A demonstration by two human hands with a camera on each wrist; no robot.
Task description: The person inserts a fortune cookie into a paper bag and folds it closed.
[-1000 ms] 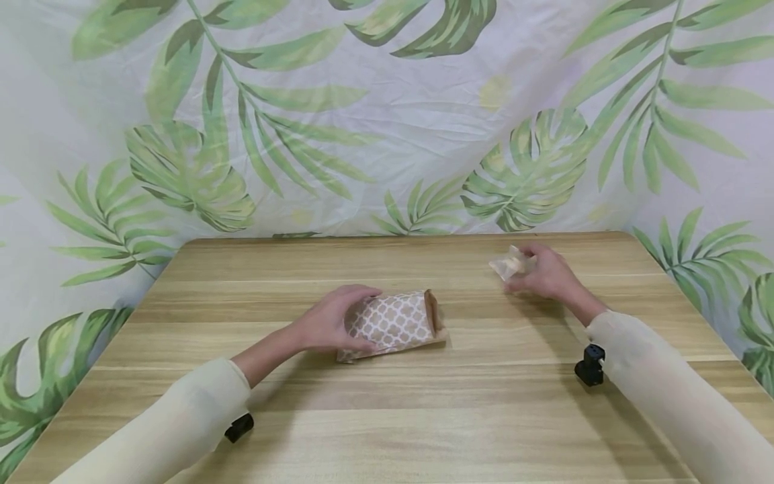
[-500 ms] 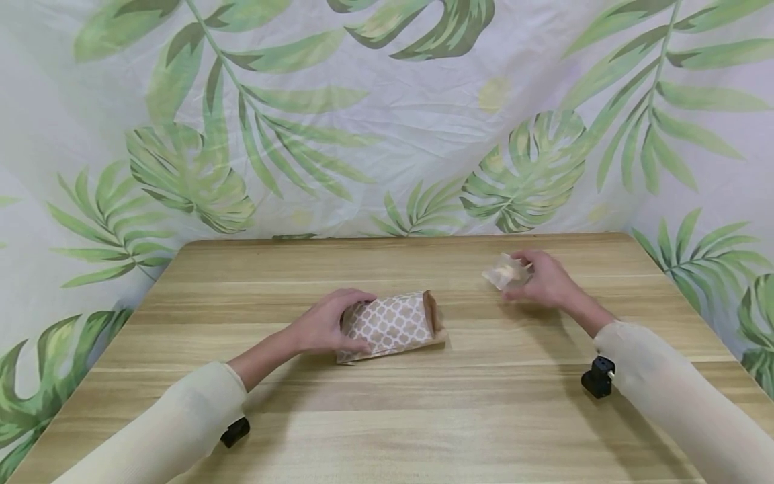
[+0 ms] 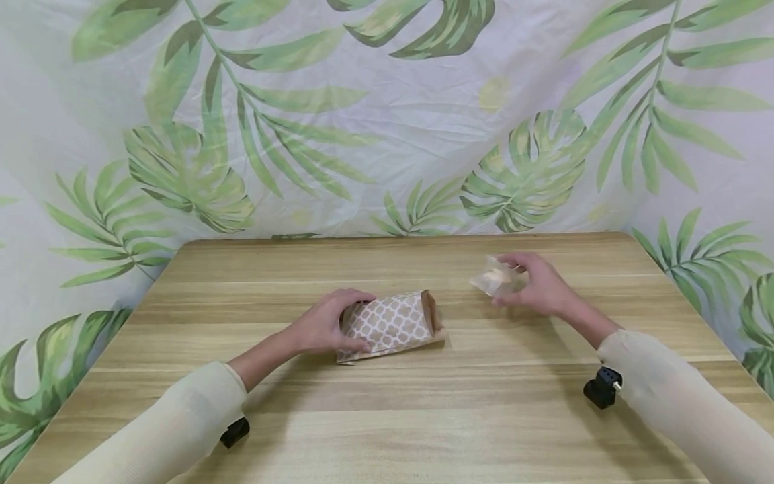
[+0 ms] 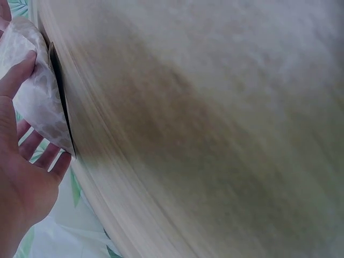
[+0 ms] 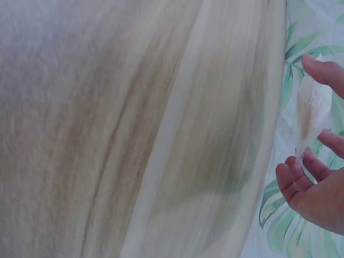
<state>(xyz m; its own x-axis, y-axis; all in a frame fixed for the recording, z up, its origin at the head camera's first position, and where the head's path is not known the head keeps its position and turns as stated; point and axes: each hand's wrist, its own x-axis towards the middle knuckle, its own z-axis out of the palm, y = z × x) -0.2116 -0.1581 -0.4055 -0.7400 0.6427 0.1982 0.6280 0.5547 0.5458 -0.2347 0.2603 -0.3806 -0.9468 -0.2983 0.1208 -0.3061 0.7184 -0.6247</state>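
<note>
A brown paper bag point(image 3: 392, 321) with a white lattice print lies on its side in the middle of the table, its mouth facing right. My left hand point(image 3: 319, 324) grips its closed end, thumb on the near side and fingers over the far side. In the left wrist view the thumb presses on the bag point(image 4: 40, 97). Right of the bag's mouth, my right hand point(image 3: 542, 288) holds a small clear plastic packet point(image 3: 492, 277) above the table. Something pale beige shows inside the packet point(image 5: 312, 110), too blurred to make out.
The wood-grain table point(image 3: 387, 430) has its far edge against a hanging white cloth point(image 3: 411, 134) printed with green leaves. A black wrist camera point(image 3: 603, 388) hangs below the right sleeve, and another black camera point(image 3: 234, 432) below the left sleeve.
My right hand has carried the packet left and slightly nearer, towards the bag's mouth. The left hand and the bag stay almost where they were.
</note>
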